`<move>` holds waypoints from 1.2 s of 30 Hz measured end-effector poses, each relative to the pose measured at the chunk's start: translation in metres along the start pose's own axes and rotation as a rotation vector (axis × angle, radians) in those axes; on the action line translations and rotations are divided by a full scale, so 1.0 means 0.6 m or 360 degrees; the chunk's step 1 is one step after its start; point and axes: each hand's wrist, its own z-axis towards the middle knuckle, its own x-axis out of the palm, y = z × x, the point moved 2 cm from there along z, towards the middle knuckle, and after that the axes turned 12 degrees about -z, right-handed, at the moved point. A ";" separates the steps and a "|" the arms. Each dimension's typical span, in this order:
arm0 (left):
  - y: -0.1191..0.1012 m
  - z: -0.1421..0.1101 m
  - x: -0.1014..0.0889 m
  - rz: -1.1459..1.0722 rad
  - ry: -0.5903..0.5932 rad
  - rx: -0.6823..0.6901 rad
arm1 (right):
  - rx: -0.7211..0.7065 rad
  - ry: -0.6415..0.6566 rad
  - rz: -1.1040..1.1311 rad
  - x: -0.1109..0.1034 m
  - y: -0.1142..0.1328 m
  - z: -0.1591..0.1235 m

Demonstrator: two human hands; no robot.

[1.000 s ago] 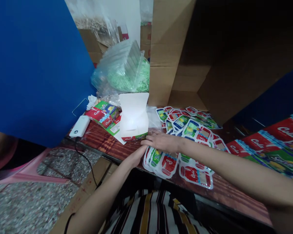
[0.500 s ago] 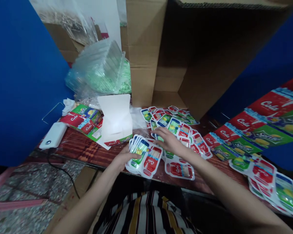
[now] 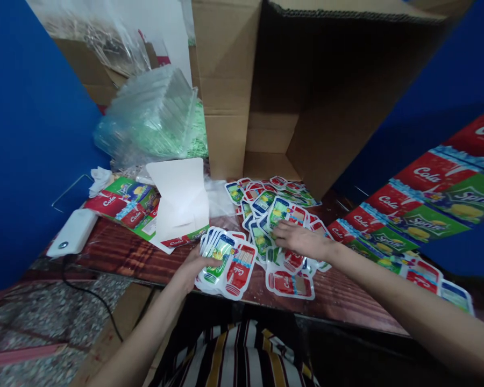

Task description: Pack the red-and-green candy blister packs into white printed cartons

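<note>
Fanned out in my left hand (image 3: 193, 267) is a stack of flat, jar-shaped candy packets (image 3: 219, 258), each with a green and a red Cola half; the thumb lies across the front. To its right, my right hand (image 3: 292, 236) reaches onto a loose pile of the same packets (image 3: 262, 244). Its fingers close on a packet (image 3: 279, 210) at the top of that pile, though the fingertips are partly hidden. One packet (image 3: 290, 283) lies at the pile's near edge.
An open white-lined carton (image 3: 183, 201) and a flattened Cola/Sprite box (image 3: 125, 201) are at left, near a white device (image 3: 72, 234). A large cardboard box (image 3: 226, 91) stands behind. Clear plastic trays (image 3: 153, 113) are back left. Printed boxes (image 3: 423, 199) line the right.
My right hand has moved right, away from the held stack and onto the loose pile. My left hand still holds its packets. The whole view has shifted slightly.
</note>
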 end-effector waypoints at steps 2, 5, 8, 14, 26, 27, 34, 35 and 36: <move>-0.001 0.001 0.001 0.0004 0.0001 0.0016 | 0.0110 0.0062 0.0016 0.000 -0.030 -0.005; -0.002 0.002 0.002 0.0012 -0.0012 0.0031 | 0.0221 0.0078 -0.0052 0.005 -0.081 0.000; -0.002 0.003 0.002 0.0045 0.0005 0.0046 | 0.0146 0.0083 -0.0076 0.013 -0.115 0.017; 0.004 0.001 -0.001 0.0004 0.0023 0.0073 | 0.0082 -0.0130 -0.0129 0.004 -0.111 0.007; 0.007 0.007 -0.003 0.0017 0.0069 0.0082 | 0.0349 0.0081 -0.0086 -0.086 -0.062 -0.105; 0.006 0.006 -0.002 0.0022 0.0074 0.0088 | 0.0338 0.0134 -0.0167 -0.087 -0.054 -0.100; 0.003 -0.002 0.003 0.0012 0.0058 0.0090 | 0.0001 0.0487 -0.0612 -0.031 0.034 0.014; 0.004 -0.001 0.002 0.0011 0.0067 0.0094 | -0.0088 0.0476 -0.0631 -0.025 0.039 0.031; 0.005 -0.001 0.001 0.0010 0.0074 0.0104 | -0.0161 0.0453 -0.0639 -0.021 0.040 0.044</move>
